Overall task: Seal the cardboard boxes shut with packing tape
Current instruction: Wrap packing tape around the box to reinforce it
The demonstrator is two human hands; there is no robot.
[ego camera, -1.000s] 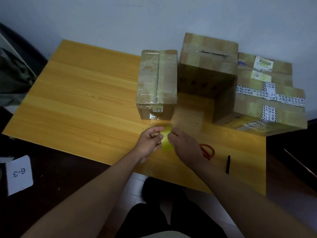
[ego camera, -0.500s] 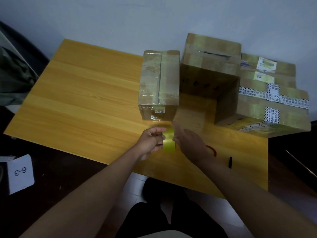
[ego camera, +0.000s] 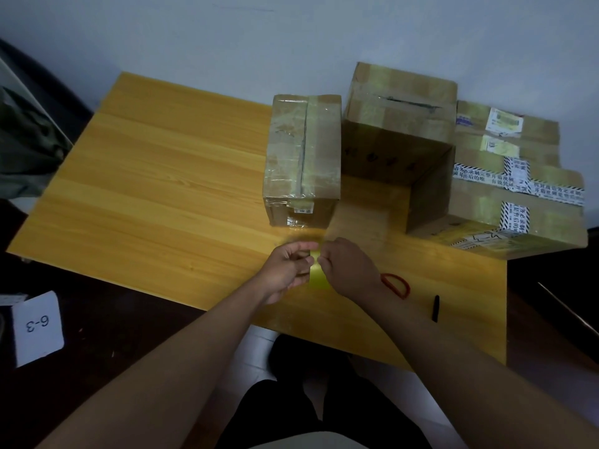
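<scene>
Head view: at lower centre of the frame, the left hand point(ego camera: 287, 270) is gripping a yellow tape roll point(ego camera: 317, 276), fingers curled on it. The right hand point(ego camera: 348, 267) is pinching at the roll's top edge. Both are hovering over the table point(ego camera: 162, 189). Three boxes point(ego camera: 303, 157) are sitting at upper right, red scissors point(ego camera: 397, 285) and a pen point(ego camera: 436, 307) at right.

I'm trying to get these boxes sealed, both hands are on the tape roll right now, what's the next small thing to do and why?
Probably pull a strip free. The left hand grips the yellow tape roll while the right hand pinches at its edge, just in front of the nearest box. No loose strip shows yet, so none can go on a box.
</scene>
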